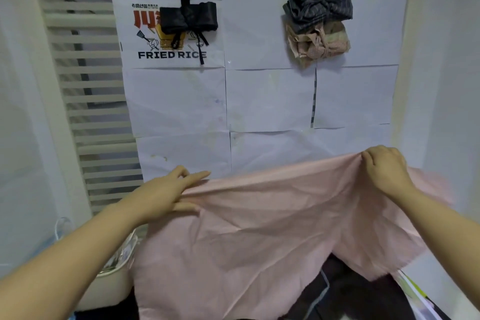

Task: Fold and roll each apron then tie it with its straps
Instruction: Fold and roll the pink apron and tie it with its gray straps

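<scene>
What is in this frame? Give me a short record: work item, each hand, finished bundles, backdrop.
work item: pink apron, spread out, not yet folded or rolled
left hand: pinches the apron's top edge at its left end
right hand: grips the top edge at its right end, fingers curled
finished bundles: black bundle hangs by a strap in front of the poster; grey striped bundle hangs above a beige bundle
backdrop: white paper sheets over slatted blinds
</scene>
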Action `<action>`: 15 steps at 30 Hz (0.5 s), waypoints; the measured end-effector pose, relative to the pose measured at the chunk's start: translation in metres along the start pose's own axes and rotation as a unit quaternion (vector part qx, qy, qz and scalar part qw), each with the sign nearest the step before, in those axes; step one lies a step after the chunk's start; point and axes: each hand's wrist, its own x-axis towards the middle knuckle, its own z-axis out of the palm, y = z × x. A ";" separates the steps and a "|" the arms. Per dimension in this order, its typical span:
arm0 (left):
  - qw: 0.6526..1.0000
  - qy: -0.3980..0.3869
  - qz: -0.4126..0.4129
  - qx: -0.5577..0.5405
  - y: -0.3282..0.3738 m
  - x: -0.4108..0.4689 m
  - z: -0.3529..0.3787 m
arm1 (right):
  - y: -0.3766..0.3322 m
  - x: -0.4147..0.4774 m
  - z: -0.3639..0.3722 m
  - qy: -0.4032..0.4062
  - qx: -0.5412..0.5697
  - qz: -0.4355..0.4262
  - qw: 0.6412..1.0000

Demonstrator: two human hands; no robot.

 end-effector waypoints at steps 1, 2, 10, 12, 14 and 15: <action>0.999 0.027 0.005 -0.024 0.001 0.003 0.001 | 0.003 -0.002 -0.001 0.003 0.001 0.002 1.000; 0.996 0.056 -0.002 -0.075 0.002 0.004 0.000 | 0.005 -0.003 -0.002 0.009 0.009 0.002 1.000; 0.825 0.072 -0.135 -0.544 -0.010 0.003 -0.024 | 0.005 -0.025 -0.033 0.051 -0.036 -0.087 0.994; 0.755 0.125 -0.155 -0.625 -0.018 -0.001 -0.031 | 0.008 -0.026 -0.037 0.046 -0.042 -0.165 0.984; 0.741 0.169 -0.178 -0.625 -0.017 0.000 -0.038 | 0.009 -0.020 -0.035 0.040 -0.079 -0.233 0.968; 0.760 0.189 -0.189 -0.592 -0.015 0.002 -0.041 | 0.008 -0.015 -0.035 0.037 -0.098 -0.246 0.964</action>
